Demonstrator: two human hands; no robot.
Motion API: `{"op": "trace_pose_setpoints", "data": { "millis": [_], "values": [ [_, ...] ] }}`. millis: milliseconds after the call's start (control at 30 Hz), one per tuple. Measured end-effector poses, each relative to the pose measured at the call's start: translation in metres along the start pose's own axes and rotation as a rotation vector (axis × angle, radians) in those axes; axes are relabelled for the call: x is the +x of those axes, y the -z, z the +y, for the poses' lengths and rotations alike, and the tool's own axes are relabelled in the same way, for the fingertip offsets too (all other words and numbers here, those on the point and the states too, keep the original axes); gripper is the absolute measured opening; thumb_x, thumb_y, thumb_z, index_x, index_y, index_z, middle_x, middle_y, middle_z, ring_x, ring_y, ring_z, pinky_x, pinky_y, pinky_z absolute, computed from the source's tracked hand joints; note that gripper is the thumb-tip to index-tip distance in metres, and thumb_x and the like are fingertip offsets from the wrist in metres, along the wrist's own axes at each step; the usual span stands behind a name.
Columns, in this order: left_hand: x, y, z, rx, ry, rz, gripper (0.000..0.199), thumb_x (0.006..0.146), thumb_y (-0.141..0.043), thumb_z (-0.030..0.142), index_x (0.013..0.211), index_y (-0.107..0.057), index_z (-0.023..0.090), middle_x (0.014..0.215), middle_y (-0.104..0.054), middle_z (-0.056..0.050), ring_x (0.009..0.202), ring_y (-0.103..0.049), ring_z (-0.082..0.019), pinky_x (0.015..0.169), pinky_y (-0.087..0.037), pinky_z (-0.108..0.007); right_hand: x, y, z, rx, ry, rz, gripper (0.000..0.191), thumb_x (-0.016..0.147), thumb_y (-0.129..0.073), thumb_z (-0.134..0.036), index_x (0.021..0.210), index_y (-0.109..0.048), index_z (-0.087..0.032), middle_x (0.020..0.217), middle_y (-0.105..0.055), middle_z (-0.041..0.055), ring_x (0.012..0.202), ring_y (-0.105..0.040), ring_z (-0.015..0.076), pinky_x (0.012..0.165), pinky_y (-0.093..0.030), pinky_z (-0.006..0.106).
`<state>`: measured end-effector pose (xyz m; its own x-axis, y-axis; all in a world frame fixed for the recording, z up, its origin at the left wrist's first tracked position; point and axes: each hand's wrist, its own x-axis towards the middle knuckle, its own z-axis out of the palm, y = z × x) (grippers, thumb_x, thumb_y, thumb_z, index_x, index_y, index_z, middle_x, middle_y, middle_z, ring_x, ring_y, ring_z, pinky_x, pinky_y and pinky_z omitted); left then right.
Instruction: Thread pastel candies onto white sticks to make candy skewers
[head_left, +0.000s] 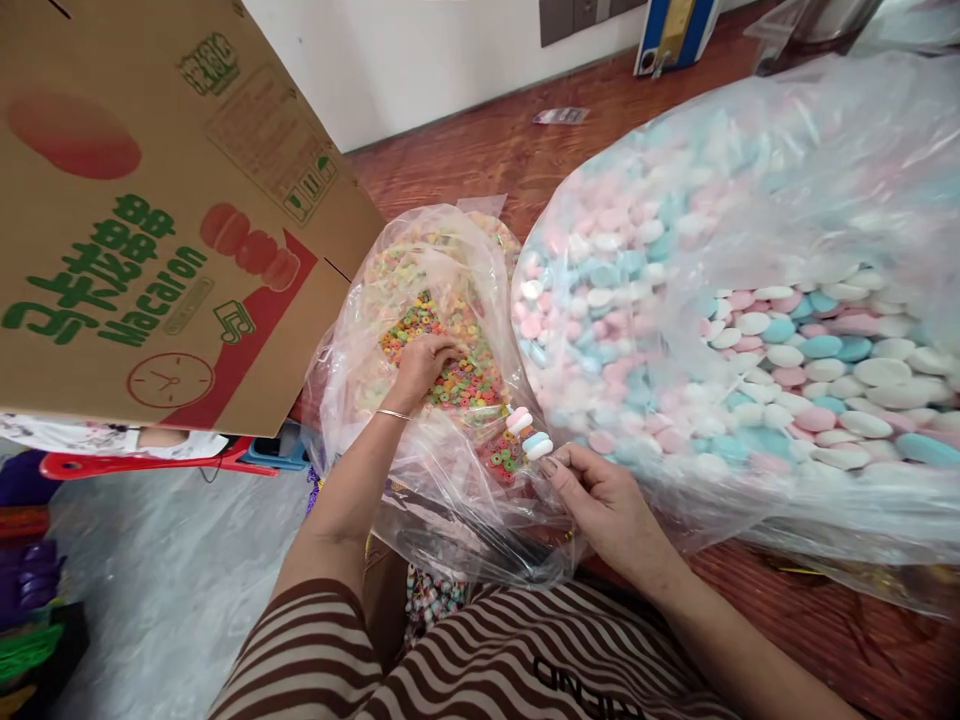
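Observation:
My left hand (pixel 426 362), with a bracelet at the wrist, reaches into an open clear bag of small colourful rings (pixel 476 385). Its fingertips are bunched together among the rings, and anything between them is too small to make out. At the bag's right edge, my right hand (pixel 592 488) pinches the lower end of a short strand of pink, white, orange and blue pieces (pixel 529 433). The strand slants up and left from my fingertips. Close by on the right is a large clear bag of pink, white and blue oval pieces (pixel 822 346).
A big cardboard box (pixel 247 240) printed "Macaron" stands at the left. On the red-brown wooden table (pixel 457 140) are a small packet (pixel 561 116) and a blue and white box (pixel 675 38) near the wall. Red and blue items show below the cardboard box.

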<state>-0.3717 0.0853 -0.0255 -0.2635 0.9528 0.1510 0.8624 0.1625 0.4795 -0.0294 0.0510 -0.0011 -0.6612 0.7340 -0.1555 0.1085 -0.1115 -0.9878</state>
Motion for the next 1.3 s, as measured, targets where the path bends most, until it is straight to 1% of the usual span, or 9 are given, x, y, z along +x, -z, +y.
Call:
{"op": "trace_pose_setpoints", "data": {
  "millis": [133,300,500,700,800,900,1000,1200,1300],
  "values": [
    [-0.017,0.007,0.017,-0.515,0.270,0.139,0.022,0.076,-0.078,0.032,0.092,-0.081,0.018,0.095,-0.079,-0.008,0.082,-0.070,-0.021,0.083,-0.055,-0.036,0.011,-0.009,-0.001,-0.008,0.020,-0.016,0.037,0.097,-0.051,-0.049,0.073,-0.050,-0.021,0.065,-0.044,-0.0040,0.059,-0.038,0.0116,0.054,-0.031,0.025],
    [-0.047,0.003,0.053,-0.933,0.365,0.042,0.038,0.062,-0.091,0.044,0.089,-0.082,0.018,0.080,-0.077,-0.004,0.066,-0.065,-0.014,0.066,-0.056,-0.028,0.026,-0.018,-0.007,-0.003,0.064,-0.006,0.035,0.096,-0.051,-0.047,0.072,-0.048,-0.022,0.063,-0.046,-0.0041,0.058,-0.042,0.0120,0.055,-0.031,0.025],
    [-0.068,-0.002,0.083,-1.034,0.340,-0.067,0.034,0.065,-0.091,0.040,0.092,-0.083,0.021,0.089,-0.080,-0.006,0.076,-0.071,-0.017,0.070,-0.056,-0.027,0.027,-0.017,-0.008,-0.005,0.065,0.027,0.036,0.095,-0.053,-0.048,0.071,-0.049,-0.022,0.059,-0.043,-0.0055,0.054,-0.037,0.0108,0.051,-0.029,0.025],
    [-0.072,0.007,0.104,-0.880,0.185,-0.108,0.026,0.071,-0.086,0.037,0.092,-0.084,0.022,0.097,-0.080,-0.006,0.091,-0.071,-0.020,0.082,-0.056,-0.030,0.020,-0.008,-0.006,-0.014,0.015,0.031,0.037,0.094,-0.054,-0.049,0.070,-0.049,-0.022,0.059,-0.044,-0.0050,0.055,-0.038,0.0113,0.051,-0.029,0.024],
    [-0.076,0.006,0.118,-0.867,0.229,-0.090,0.026,0.076,-0.082,0.042,0.093,-0.083,0.021,0.096,-0.079,-0.006,0.086,-0.071,-0.020,0.079,-0.057,-0.031,0.013,-0.009,-0.007,0.004,0.035,0.071,0.037,0.095,-0.053,-0.049,0.070,-0.048,-0.022,0.060,-0.043,-0.0052,0.055,-0.038,0.0112,0.052,-0.029,0.025],
    [-0.081,-0.002,0.139,-1.056,0.361,-0.025,0.033,0.073,-0.084,0.045,0.095,-0.080,0.021,0.089,-0.077,-0.004,0.079,-0.069,-0.018,0.076,-0.057,-0.031,0.004,-0.012,-0.008,-0.054,0.131,0.165,0.034,0.097,-0.052,-0.044,0.071,-0.048,-0.022,0.061,-0.043,-0.0050,0.058,-0.038,0.0117,0.055,-0.030,0.025],
    [-0.086,-0.011,0.169,-1.324,0.451,-0.053,0.040,0.071,-0.086,0.043,0.104,-0.075,0.023,0.083,-0.073,-0.002,0.076,-0.069,-0.016,0.076,-0.058,-0.033,-0.004,-0.013,-0.010,-0.121,0.226,0.250,0.030,0.099,-0.050,-0.039,0.075,-0.051,-0.022,0.062,-0.045,-0.0046,0.059,-0.041,0.0122,0.059,-0.032,0.026],
    [-0.089,-0.025,0.227,-1.545,0.438,-0.068,0.013,0.083,-0.071,0.035,0.088,-0.068,0.024,0.092,-0.069,-0.003,0.100,-0.069,-0.020,0.098,-0.057,-0.040,-0.035,0.014,-0.015,-0.184,0.258,0.216,0.021,0.103,-0.043,-0.034,0.096,-0.058,-0.021,0.081,-0.063,0.0010,0.072,-0.055,0.0158,0.067,-0.039,0.027],
    [-0.088,-0.037,0.255,-1.618,0.457,-0.115,0.010,0.084,-0.068,0.034,0.087,-0.066,0.024,0.087,-0.065,-0.002,0.086,-0.066,-0.016,0.092,-0.058,-0.037,-0.057,0.033,-0.013,-0.339,0.203,0.244,0.024,0.105,-0.036,-0.032,0.095,-0.055,-0.022,0.075,-0.061,0.0008,0.064,-0.053,0.0160,0.061,-0.035,0.027]
  ]
}}
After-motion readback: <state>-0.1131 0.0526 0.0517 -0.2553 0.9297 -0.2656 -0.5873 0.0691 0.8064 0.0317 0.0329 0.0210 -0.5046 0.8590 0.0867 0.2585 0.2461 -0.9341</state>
